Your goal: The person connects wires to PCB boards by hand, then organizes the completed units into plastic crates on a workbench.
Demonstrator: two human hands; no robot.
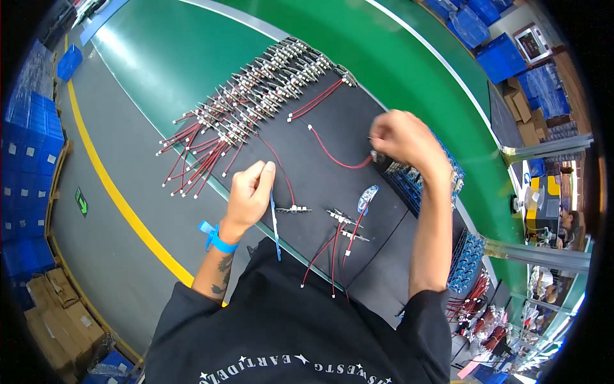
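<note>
My left hand is closed, thumb pressed on the fingers. From it hangs a thin blue-and-white strip, seen nearly edge-on. Farther right, my right hand is curled over the end of a black rack of blue circuit boards; what its fingers grip is hidden. A red cable with a white plug runs from under it. Between the hands lie a small blue board and a few small connector boards with red cables. Another cabled board rests next to the strip.
Rows of small boards with red cables cover the far left of the dark table mat. More blue boards and bundled red cables are at right. Metal posts stand beyond. Blue crates line the left.
</note>
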